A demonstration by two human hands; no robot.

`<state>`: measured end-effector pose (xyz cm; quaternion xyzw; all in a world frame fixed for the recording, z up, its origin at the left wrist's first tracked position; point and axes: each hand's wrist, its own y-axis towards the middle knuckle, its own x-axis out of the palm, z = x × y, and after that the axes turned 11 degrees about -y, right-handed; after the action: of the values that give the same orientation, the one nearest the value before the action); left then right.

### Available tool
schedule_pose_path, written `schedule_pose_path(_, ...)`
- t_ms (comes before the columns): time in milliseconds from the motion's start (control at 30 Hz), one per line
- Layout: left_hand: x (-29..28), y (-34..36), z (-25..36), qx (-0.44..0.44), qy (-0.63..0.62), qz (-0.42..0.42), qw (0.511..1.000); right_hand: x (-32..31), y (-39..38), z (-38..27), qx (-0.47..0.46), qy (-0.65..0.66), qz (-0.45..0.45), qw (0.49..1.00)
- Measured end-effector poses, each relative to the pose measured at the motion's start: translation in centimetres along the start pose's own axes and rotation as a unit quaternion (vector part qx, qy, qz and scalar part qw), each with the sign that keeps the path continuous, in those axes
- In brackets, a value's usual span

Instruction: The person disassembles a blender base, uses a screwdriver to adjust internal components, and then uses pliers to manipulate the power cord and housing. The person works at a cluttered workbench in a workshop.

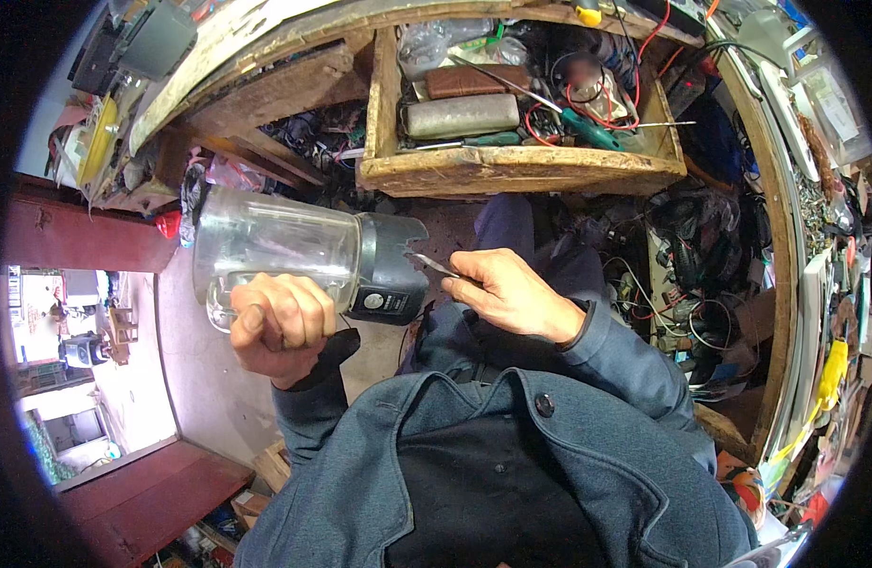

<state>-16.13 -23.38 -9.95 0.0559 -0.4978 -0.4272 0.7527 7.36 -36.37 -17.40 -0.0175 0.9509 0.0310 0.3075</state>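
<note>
A clear blender jar (275,237) with a black collar (391,270) lies on its side in front of me, its wide mouth to the left. My left hand (283,327) is closed around the jar's handle, fingers wrapped over it. At the right end, the notched bottom rim of the collar faces my right hand (516,293). That hand pinches a slim metal tool (434,264), whose tip points at the collar's rim. Whether the tip touches the rim, I cannot tell. My fingers hide the rest of the tool, so its exact kind does not show.
Beyond the jar, an open wooden drawer (521,170) holds a green-handled screwdriver (587,128), a grey case (462,116), a brown case (477,81) and red wires. Tangled cables (687,303) fill the space to the right. Red door panels (95,232) stand at left.
</note>
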Motion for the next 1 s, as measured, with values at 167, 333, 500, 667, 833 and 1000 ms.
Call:
schedule_pose_path(167, 0.1, 0.3, 0.0, -0.009, 0.004, -0.01, 1.0, -0.1, -0.2, -0.6, 0.047, -0.042, -0.029, 0.998)
schedule_pose_path(333, 0.2, 0.3, -0.1, -0.012, -0.001, -0.015, 1.0, -0.5, 0.0, -1.2, 0.024, -0.084, -0.031, 0.996)
schedule_pose_path(500, 0.2, 0.1, -0.3, -0.018, -0.007, -0.015, 1.0, -0.5, 0.4, -1.2, -0.018, -0.089, -0.008, 0.996)
schedule_pose_path(667, 0.6, 0.3, -0.5, -0.027, 0.002, -0.018, 0.999, -0.4, 0.7, -0.7, -0.085, -0.047, 0.042, 0.994)
schedule_pose_path(833, 0.9, 0.1, -0.7, -0.037, 0.024, -0.023, 0.999, -0.6, 1.2, -1.1, -0.009, 0.019, -0.024, 0.999)
schedule_pose_path(1000, 2.0, 0.0, -1.0, -0.049, 0.082, -0.057, 0.994, -1.0, 1.5, -2.4, 0.081, 0.035, -0.081, 0.993)
